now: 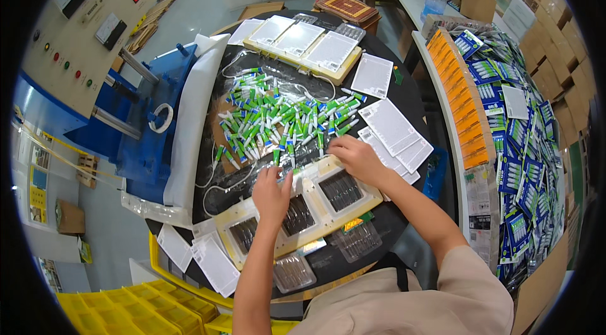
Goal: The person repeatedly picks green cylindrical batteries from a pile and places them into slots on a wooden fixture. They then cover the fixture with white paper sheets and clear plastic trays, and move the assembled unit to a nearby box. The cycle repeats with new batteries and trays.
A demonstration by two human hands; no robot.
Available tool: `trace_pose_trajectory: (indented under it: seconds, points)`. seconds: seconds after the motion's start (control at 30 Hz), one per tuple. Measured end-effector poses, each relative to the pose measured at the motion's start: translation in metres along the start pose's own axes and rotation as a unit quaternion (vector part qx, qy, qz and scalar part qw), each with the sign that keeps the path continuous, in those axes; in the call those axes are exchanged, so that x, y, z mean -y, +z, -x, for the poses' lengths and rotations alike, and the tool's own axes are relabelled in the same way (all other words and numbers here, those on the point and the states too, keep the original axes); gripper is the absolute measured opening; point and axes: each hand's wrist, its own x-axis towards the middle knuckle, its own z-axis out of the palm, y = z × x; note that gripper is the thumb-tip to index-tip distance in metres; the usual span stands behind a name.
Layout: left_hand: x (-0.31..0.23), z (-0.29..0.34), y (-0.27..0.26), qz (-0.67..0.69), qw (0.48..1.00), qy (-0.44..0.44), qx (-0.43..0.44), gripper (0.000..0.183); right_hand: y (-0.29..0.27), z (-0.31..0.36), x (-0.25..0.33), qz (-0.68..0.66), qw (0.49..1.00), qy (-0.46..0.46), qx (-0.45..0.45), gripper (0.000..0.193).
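Cream tray (pixel 312 206) pockets hold clear blisters under both hands (pixel 315 177).

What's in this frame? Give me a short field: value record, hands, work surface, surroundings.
left hand: palm down on the cream tray, fingers at the middle compartment
right hand: at the near edge of the pile of small green-capped tubes, fingertips on tubes; grip unclear
tray: three dark compartments, near edge of the round black table
white cards: stacked right of the pile
second tray: far side, covered with white sheets
blue machine: left of table
packaged goods: heaped far right
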Motion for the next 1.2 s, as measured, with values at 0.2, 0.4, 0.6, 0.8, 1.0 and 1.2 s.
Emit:
trace_pose_trajectory:
  seconds: [0.2, 0.4, 0.6, 0.8, 1.0, 1.2]
  points:
    - [0.026, -0.064, 0.064, -0.154, 0.978, 0.014, 0.138, 0.024, 0.042, -0.095, -0.049, 0.109, 0.945, -0.169, 0.258, 0.003]
    - [-0.002, -0.017, 0.026, -0.003, 0.998, 0.066, 0.005, 0.015, -0.045, -0.010, -0.012, -0.033, 0.998, -0.053, 0.013, 0.016]
    - [-0.067, 0.058, 0.036, 0.016, 0.968, 0.246, -0.052, 0.028, -0.041, 0.081, 0.024, 0.116, 0.974, -0.185, 0.069, 0.023]
    - [-0.077, 0.067, 0.073, -0.023, 0.973, 0.226, -0.041, 0.033, -0.021, 0.084, 0.009, 0.139, 0.969, -0.192, 0.068, 0.025]
    - [-0.086, 0.075, 0.075, -0.038, 0.972, 0.233, -0.012, 0.041, -0.029, 0.085, 0.010, 0.121, 0.975, -0.183, 0.039, 0.026]
    - [-0.087, 0.075, 0.068, -0.046, 0.974, 0.214, 0.063, 0.048, -0.027, 0.084, 0.006, 0.106, 0.976, -0.189, 0.038, 0.028]
